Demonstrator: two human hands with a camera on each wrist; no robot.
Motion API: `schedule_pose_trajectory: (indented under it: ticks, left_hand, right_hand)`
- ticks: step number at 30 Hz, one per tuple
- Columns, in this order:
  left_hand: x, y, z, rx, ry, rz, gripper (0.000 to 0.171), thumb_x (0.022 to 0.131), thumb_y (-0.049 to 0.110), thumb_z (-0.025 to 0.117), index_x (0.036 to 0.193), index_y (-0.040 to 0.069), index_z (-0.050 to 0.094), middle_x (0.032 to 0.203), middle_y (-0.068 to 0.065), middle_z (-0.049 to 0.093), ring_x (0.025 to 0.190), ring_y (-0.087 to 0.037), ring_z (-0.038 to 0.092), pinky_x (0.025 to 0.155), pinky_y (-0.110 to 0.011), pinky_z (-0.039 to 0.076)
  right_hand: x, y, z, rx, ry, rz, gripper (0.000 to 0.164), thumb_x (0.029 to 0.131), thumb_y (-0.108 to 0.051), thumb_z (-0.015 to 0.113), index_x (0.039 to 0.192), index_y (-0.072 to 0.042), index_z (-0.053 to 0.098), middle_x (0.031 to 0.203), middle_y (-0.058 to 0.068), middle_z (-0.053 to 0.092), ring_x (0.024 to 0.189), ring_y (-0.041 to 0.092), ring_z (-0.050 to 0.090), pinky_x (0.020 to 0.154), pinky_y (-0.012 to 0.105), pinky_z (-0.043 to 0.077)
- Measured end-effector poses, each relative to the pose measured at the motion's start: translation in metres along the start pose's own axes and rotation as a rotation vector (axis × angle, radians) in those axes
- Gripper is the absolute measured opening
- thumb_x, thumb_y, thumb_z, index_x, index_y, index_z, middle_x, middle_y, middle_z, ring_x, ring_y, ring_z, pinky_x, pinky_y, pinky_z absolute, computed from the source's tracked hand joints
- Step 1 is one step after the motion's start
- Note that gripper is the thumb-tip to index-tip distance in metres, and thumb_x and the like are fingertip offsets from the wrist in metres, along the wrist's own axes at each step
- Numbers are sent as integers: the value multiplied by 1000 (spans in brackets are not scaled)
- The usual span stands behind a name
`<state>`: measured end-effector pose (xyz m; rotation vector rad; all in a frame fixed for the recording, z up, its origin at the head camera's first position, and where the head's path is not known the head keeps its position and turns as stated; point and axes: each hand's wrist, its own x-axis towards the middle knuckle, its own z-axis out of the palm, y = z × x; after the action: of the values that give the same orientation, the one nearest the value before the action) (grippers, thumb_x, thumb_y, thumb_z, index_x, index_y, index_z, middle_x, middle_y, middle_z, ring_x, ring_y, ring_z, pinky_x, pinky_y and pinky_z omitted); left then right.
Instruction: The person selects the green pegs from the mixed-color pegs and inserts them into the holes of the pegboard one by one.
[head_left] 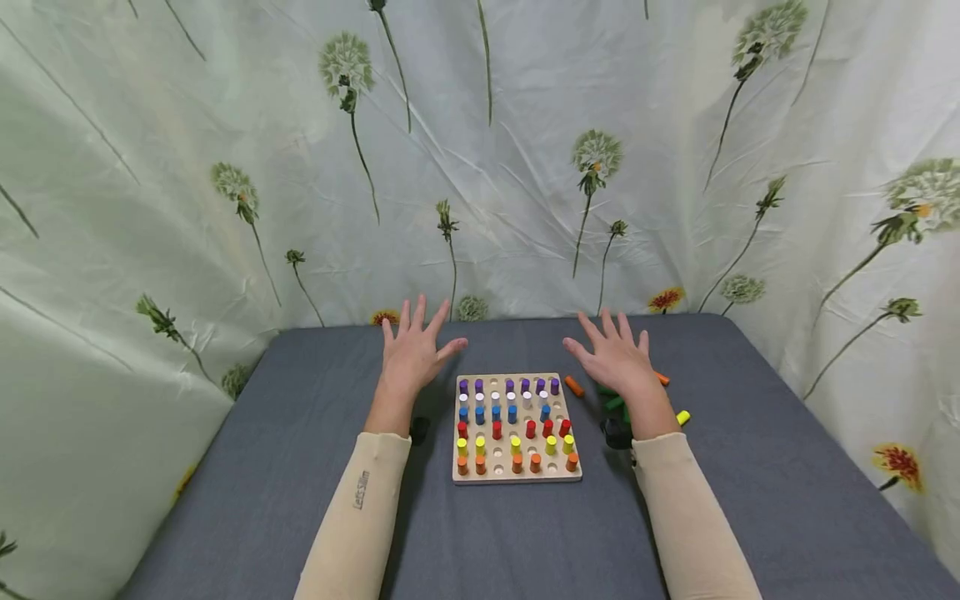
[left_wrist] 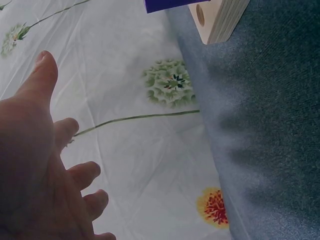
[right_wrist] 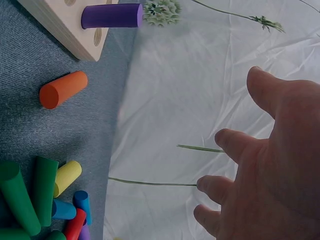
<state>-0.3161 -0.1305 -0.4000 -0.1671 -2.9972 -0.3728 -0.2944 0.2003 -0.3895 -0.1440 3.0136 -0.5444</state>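
- Head view: your left hand (head_left: 410, 357) reaches past the pegboard's 10 o'clock corner, with fingers and thumb spread wide and nothing in its grasp.
- Your right hand (head_left: 617, 362) mirrors it off the 2 o'clock corner, fingers likewise fanned out and gripping nothing.
- Between your forearms, the wooden pegboard (head_left: 517, 481) lies flat on the cloth-covered worktop (head_left: 247, 500).
- Reading the board from its 12 o'clock edge down to 6 o'clock, you have upright rows of purple pegs (head_left: 510, 386), white pegs (head_left: 495, 400), blue pegs (head_left: 496, 413), red pegs (head_left: 497, 430), yellow pegs (head_left: 551, 446) and orange pegs (head_left: 535, 462), with bare holes showing among them.
- A loose orange peg (head_left: 574, 386) lies just beside the board at 2 o'clock.
- Near your right wrist, towards 3 o'clock from the board, you have loose green pegs (head_left: 615, 402) and a loose yellow peg (head_left: 682, 417).
- Right wrist view: your hand fills 3 to 4 o'clock; at 8 o'clock the loose heap also shows a small blue peg (right_wrist: 82, 205) and a red peg (right_wrist: 75, 225), while the board's corner sits between 10 and 11.
- Left wrist view: your hand takes up 8 to 9 o'clock, and a board corner pokes in at 1 o'clock.
- Beige sleeves (head_left: 352, 517) cover your forearms; a flower-printed curtain (head_left: 525, 283) hangs at 12 o'clock behind the worktop.
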Motion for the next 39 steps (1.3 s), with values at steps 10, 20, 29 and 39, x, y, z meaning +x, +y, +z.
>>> schedule_pose_trajectory:
  ticks: [10,20,29,39]
  left_hand:
    - [-2,-3,1,-5,9,7,89,100,73,48,172,31,17,181,-15,7,167,-41,2,129,-73,6]
    - [0,-7,-4,-36,7,12,88,101,74,48,172,31,17,181,-14,5,167,-42,2,128,-74,4]
    - [2,-6,-6,-52,-25,6,89,101,73,47,172,33,14,181,-13,3,167,-42,-1,127,-75,4]
    - [-5,-6,1,-93,-125,43,87,103,71,47,172,31,14,181,-14,4,167,-44,2,127,-75,9]
  right_hand:
    - [1,7,0,4,4,13,78,110,-61,40,172,-20,16,178,25,4,164,50,-5,125,77,-6]
    - [-4,29,-18,-64,8,41,40,104,-25,68,140,-7,66,139,22,67,129,46,55,114,71,33]
    - [1,34,-16,-56,-177,35,21,99,-19,73,117,-9,77,121,14,75,111,36,66,114,71,35]
    - [6,38,2,-101,-213,61,9,95,-17,76,104,-14,78,116,10,76,101,29,66,110,65,40]
